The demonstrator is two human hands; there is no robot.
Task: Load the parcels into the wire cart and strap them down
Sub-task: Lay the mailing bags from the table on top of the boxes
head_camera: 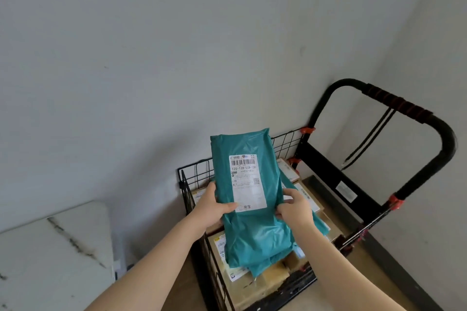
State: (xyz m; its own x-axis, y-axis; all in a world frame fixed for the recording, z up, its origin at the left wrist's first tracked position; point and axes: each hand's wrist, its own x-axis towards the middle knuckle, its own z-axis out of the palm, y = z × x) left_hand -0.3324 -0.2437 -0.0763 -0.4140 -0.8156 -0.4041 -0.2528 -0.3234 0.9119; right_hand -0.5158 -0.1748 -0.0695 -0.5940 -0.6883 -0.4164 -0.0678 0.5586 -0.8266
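Your left hand (211,206) and right hand (294,207) grip the teal parcel (249,192) by its side edges. It sits tilted above the cardboard boxes (267,278) in the wire cart (192,177) below your hands.

Black wire cart (326,160) standing on tan floor (182,293); cardboard parcels (273,278) packed on its bed, beneath left hand (214,206) and right hand (294,207).

On the white shipping label (247,182) of the teal poly mailer (252,230), a barcode is printed, w/ the no. "120-128-L08-130" under it. "L08" is repeated lower. The remaining small print cannot be read.
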